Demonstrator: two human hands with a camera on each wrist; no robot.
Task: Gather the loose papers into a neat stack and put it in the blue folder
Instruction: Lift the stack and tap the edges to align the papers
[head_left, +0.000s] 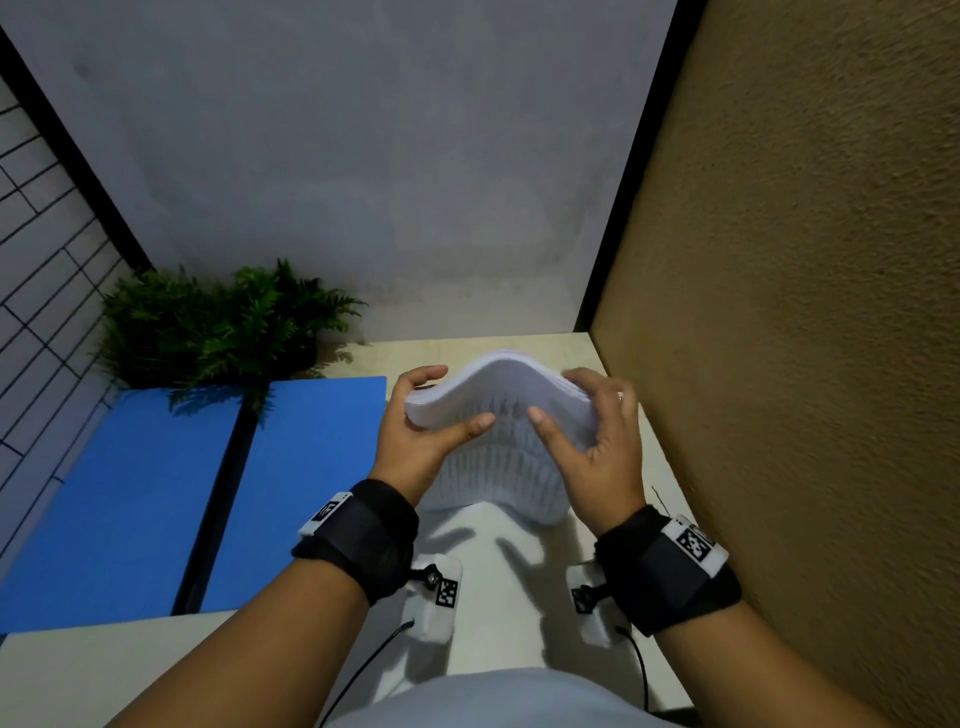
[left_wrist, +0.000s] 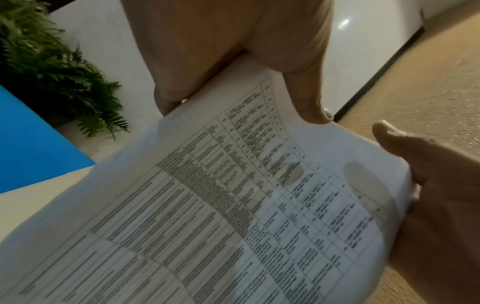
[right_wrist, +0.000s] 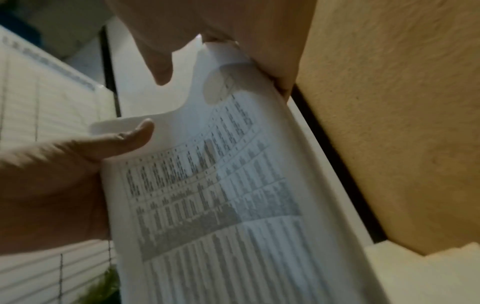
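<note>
A stack of printed papers (head_left: 498, 415) is held upright over the desk and bows upward in the middle. My left hand (head_left: 431, 410) grips its left edge, thumb on the near face and fingers behind. My right hand (head_left: 587, 421) grips the right edge the same way. The near sheet shows a printed table (left_wrist: 233, 205), also seen close up in the right wrist view as the papers (right_wrist: 221, 195). The blue folder (head_left: 156, 493) lies open and flat on the desk to the left, its dark spine running down the middle.
A green fern plant (head_left: 218, 322) stands at the back left, overhanging the folder. A brown textured wall (head_left: 805, 312) closes the right side, close to my right hand. A grey panel (head_left: 363, 156) stands behind the light desk (head_left: 78, 670).
</note>
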